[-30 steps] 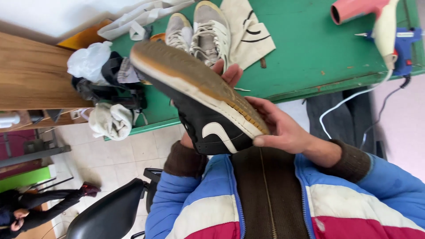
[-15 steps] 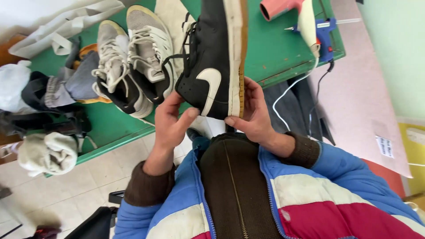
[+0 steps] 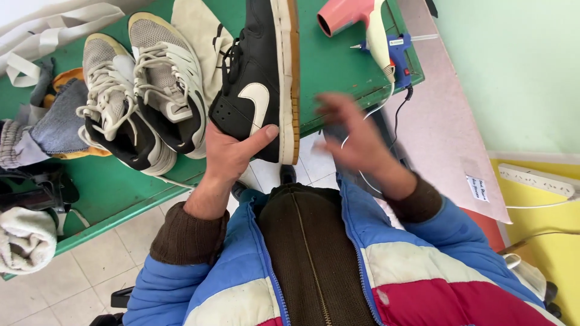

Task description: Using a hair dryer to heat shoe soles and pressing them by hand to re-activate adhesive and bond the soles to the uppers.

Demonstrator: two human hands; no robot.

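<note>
My left hand (image 3: 232,154) grips a black sneaker (image 3: 260,78) with a white side mark, a white midsole and a tan outsole. The shoe stands on its toe end, sole facing right, over the edge of the green table (image 3: 338,66). My right hand (image 3: 353,133) is off the shoe, blurred, fingers spread, to the right of the sole and holding nothing.
A pair of grey and white sneakers (image 3: 142,90) lies on the table left of the black shoe, beside a cream cloth (image 3: 202,30). A pink hair dryer (image 3: 359,21) and a blue glue gun (image 3: 399,51) lie at the table's right end. Rags and a sock (image 3: 24,238) sit at left.
The black shoe was turned from sole-up to standing on its toe end. My right hand let go of it and moved away to the right; the view shifted right.
</note>
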